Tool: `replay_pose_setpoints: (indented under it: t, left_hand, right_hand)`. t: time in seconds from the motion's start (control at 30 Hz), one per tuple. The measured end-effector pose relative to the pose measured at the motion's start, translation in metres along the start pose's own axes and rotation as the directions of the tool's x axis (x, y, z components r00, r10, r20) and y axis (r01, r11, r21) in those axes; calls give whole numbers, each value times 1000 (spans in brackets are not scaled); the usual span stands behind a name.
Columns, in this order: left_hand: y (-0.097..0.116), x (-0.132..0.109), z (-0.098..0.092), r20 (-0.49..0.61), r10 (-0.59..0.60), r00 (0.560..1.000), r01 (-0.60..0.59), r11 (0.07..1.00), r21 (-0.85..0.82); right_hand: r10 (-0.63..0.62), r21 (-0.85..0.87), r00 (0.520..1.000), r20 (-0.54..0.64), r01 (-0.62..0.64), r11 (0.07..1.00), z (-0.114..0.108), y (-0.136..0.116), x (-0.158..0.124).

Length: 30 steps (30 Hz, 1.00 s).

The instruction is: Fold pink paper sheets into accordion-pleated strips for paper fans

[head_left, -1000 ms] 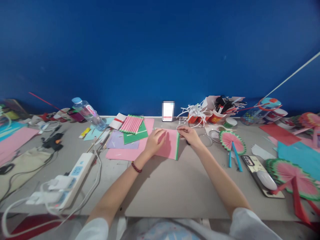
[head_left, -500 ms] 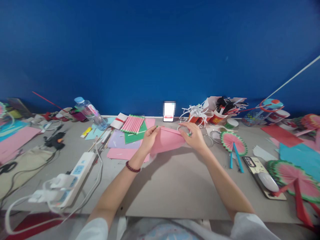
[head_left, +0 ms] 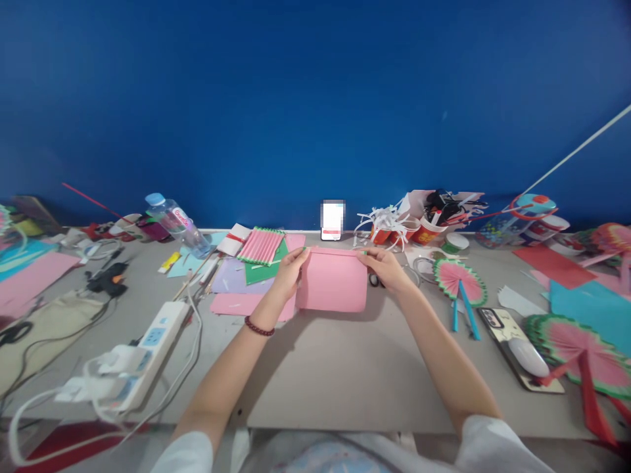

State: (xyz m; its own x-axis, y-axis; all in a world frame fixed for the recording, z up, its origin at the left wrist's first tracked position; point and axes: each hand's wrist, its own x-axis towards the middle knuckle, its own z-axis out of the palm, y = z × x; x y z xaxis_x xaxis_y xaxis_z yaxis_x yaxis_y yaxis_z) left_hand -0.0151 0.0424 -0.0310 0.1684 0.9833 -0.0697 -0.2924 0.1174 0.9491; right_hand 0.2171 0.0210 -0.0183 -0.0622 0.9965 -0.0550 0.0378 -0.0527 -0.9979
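A sheet of pink paper (head_left: 333, 282) hangs between my hands above the desk, its broad face toward me. A narrow folded strip runs along its top edge. My left hand (head_left: 290, 270) pinches the upper left corner, and a dark red bead bracelet (head_left: 259, 326) circles that wrist. At the upper right corner, my right hand (head_left: 387, 268) grips the paper between thumb and fingers. Just below the right hand lie dark scissor handles (head_left: 375, 280), partly hidden. A pleated pink paper (head_left: 262, 246) with green edges rests on green paper (head_left: 269, 266) to the left.
At the back stand a lit phone (head_left: 332, 221), cups of paper strips (head_left: 389, 226) and a plastic bottle (head_left: 178, 225). A white power strip (head_left: 155, 348) with cables lies left. Watermelon-like paper fans (head_left: 461, 282) and a phone with a mouse (head_left: 528, 358) lie right.
The pink paper has swung from slanted and foreshortened to hanging with its face toward me. My right hand has shifted slightly, and the scissor handles now show beneath it.
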Motion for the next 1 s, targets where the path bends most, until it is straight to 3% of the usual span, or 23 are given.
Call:
replay_pose_setpoints:
  t: [0.13,0.3,0.47,1.0]
  left_hand:
    - [-7,3,-3,12,-12,1000,11,998,68]
    - [-33,13,-17,32,-37,999,33,992,124]
    - [-53,18,-28,16,-132,991,130,985,110]
    - [-56,18,-27,-18,-83,996,83,995,56]
  right_hand:
    - [-15,-9,996,-88,15,1000,-2,12,8]
    - [60,55,994,-87,-55,997,1,50,24]
    - [104,149,991,-80,-92,985,6,80,33]
    - [82,275,979,-186,-29,961,14,96,37]
